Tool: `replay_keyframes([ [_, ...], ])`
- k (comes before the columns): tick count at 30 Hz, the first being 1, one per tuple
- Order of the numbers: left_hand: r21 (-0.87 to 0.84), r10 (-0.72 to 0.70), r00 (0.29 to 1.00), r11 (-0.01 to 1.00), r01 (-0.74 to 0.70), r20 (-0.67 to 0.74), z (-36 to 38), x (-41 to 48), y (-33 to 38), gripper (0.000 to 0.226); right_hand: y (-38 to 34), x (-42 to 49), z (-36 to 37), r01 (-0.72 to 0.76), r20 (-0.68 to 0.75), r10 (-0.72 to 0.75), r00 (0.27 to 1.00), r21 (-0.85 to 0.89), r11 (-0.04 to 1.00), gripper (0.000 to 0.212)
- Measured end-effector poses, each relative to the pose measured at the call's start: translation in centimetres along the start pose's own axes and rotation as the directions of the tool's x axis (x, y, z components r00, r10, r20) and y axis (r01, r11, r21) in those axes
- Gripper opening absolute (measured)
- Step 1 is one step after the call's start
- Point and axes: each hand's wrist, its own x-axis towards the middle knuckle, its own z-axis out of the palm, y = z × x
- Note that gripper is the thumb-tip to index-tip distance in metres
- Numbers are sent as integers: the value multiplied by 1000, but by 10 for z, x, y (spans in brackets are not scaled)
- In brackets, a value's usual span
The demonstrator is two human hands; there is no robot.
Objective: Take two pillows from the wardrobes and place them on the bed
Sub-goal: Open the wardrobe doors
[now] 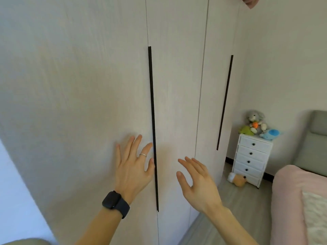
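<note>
A tall pale wardrobe (88, 85) fills the view, all its doors closed. A long black handle strip (151, 103) runs down the seam between two doors. My left hand (134, 167), with a ring and a dark watch on the wrist, lies flat with spread fingers on the left door, thumb and forefinger at the strip. My right hand (196, 179) hovers open just in front of the neighbouring door (177, 85), holding nothing. The bed (290, 200) with a pink cover shows at the lower right. No pillow is in sight.
A second black handle strip (225, 103) marks the far right door. A white chest of drawers (251, 161) with plush toys (256, 124) on top stands in the corner, another toy (238, 179) on the floor beside it. A grey headboard (313, 142) rises behind the bed.
</note>
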Motion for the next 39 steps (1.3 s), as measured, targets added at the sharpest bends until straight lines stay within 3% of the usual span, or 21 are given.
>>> replay_keyframes([
  [5, 169, -20, 988, 985, 46, -151, 38, 64, -3, 58, 24, 97, 29, 157, -57, -156, 986, 15, 988, 47],
  [8, 255, -37, 981, 963, 86, -190, 63, 88, -2, 68, 34, 150, 48, 320, -156, -325, 933, -55, 946, 50],
  [12, 348, -135, 952, 909, 229, -274, 98, 107, 5, 73, 43, 222, 74, 415, -208, -433, 877, -128, 901, 60],
  [14, 374, -164, 935, 884, 282, -315, 115, 109, 7, 73, 50, 248, 91, 495, -240, -513, 824, -134, 858, 63],
  [18, 498, -140, 892, 787, 364, -431, 139, 121, -1, 76, 71, 292, 127, 669, -384, -655, 650, -118, 734, 66],
  [20, 541, -135, 890, 750, 380, -436, 144, 123, -2, 78, 78, 309, 141, 707, -431, -686, 586, -142, 693, 66],
  [25, 545, -206, 896, 733, 407, -392, 141, 123, 11, 68, 83, 318, 160, 754, -495, -697, 518, -120, 646, 64],
  [39, 457, -418, 848, 716, 529, -327, 125, 122, 51, 73, 85, 321, 164, 769, -524, -685, 506, -87, 634, 64],
])
